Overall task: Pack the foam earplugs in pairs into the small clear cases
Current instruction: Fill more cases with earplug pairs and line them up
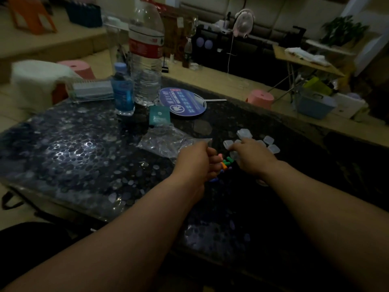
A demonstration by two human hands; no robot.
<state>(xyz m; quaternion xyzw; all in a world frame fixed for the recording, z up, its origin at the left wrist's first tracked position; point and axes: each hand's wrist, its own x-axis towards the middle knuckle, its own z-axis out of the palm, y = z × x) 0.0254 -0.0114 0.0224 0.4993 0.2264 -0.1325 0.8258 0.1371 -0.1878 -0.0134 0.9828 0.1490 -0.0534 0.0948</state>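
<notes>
Foam earplugs (228,160) between our grips on the counter (84,154)
Our left grip (195,163) curls beside them, right grip (250,154) among the clear cases (244,133); we cannot tell whether either holds anything

Glossy pebble-patterned table (84,148), clear plastic cases (244,133), crinkly plastic bag (164,142)

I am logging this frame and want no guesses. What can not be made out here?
1. Head view: what the left hand grips, if anything; its curled fingers and the dim light hide it.
2. Head view: how many foam earplugs there are; both hands cover part of the pile.
3. Head view: whether the right hand holds a clear case; the back of the hand hides the contact.
</notes>
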